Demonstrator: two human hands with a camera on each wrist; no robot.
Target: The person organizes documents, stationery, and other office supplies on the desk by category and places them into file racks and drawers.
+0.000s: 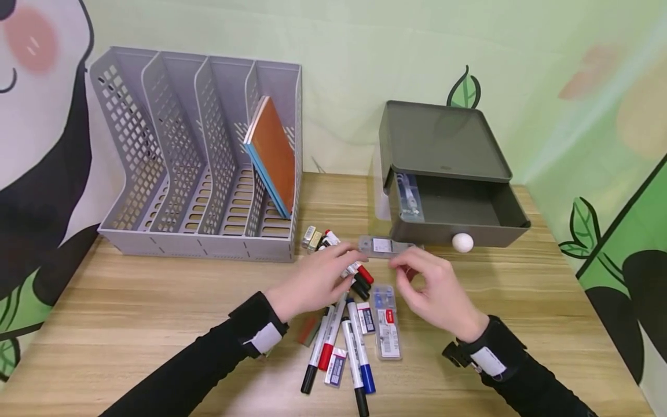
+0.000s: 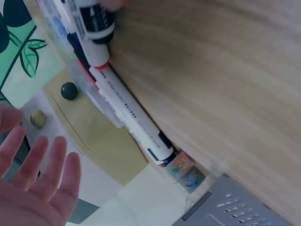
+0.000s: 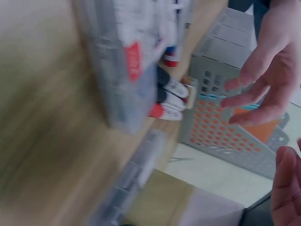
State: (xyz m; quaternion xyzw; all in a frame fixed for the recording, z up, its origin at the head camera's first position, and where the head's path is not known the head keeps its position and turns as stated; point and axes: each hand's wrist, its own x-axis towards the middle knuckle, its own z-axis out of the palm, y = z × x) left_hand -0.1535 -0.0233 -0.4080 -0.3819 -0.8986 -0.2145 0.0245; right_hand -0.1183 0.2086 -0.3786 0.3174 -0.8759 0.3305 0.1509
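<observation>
My left hand (image 1: 318, 278) hovers over a cluster of whiteboard markers (image 1: 363, 277) with its fingers loosely bent, holding nothing. In the left wrist view its fingers (image 2: 37, 183) are spread apart. Across from it, my right hand (image 1: 435, 286) is raised beside a clear plastic case (image 1: 387, 330), fingers loosely bent and nothing visible in them. Nearer me lie a blue-capped marker (image 1: 361, 347), black-capped markers (image 1: 354, 365), a red-capped marker (image 1: 330, 336) and erasers (image 1: 336, 368). A flat translucent case (image 1: 383, 247) lies below the drawer.
A grey file holder (image 1: 193, 243) stands at the back left, with thin books (image 1: 273, 156) in its right slot. At the back right, a dark drawer unit (image 1: 443, 139) has its drawer (image 1: 484, 231) pulled out; a packaged item (image 1: 410, 197) lies inside. Small boxes (image 1: 311, 237) sit near the holder.
</observation>
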